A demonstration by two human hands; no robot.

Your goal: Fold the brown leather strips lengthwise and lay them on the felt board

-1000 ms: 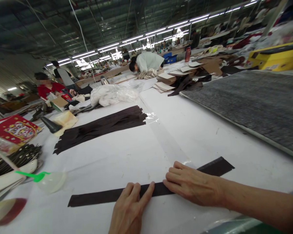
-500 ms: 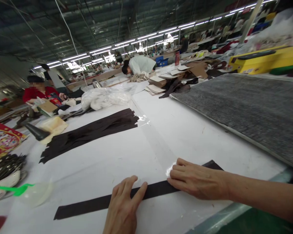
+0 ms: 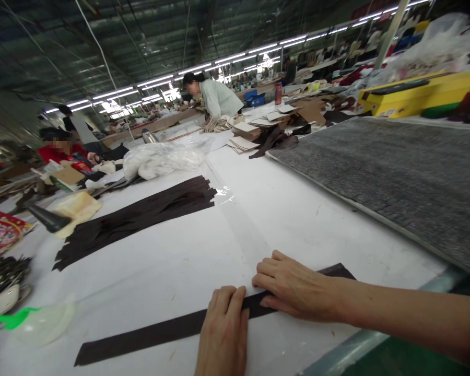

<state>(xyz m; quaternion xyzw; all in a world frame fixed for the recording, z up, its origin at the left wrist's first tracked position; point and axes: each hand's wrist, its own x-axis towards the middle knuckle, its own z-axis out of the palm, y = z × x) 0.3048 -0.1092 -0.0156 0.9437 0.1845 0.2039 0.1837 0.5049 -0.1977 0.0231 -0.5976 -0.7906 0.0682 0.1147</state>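
A long, narrow dark brown strip (image 3: 152, 333) of flat material lies slantwise across the white table in front of me. My left hand (image 3: 224, 328) is on the middle of the strip, its fingers bent over the far edge and the thumb close to the near edge. Just right of it, my right hand (image 3: 293, 284) grips the strip with curled fingers and the thumb low against it. Both hands are closed and almost touch each other. The strip's right end shows beyond my right wrist. Whatever is under the fingers is hidden.
A stack of dark strips (image 3: 137, 219) lies farther back on the white table (image 3: 180, 266). On the right is a large grey board (image 3: 379, 172), with a yellow box (image 3: 419, 96) behind it. A green-handled clear scoop (image 3: 43, 324) is at left. Co-workers are beyond the table.
My left hand has moved right along the strip toward my right hand, and its thumb and fingers have drawn together. The co-worker at the back has straightened up somewhat.
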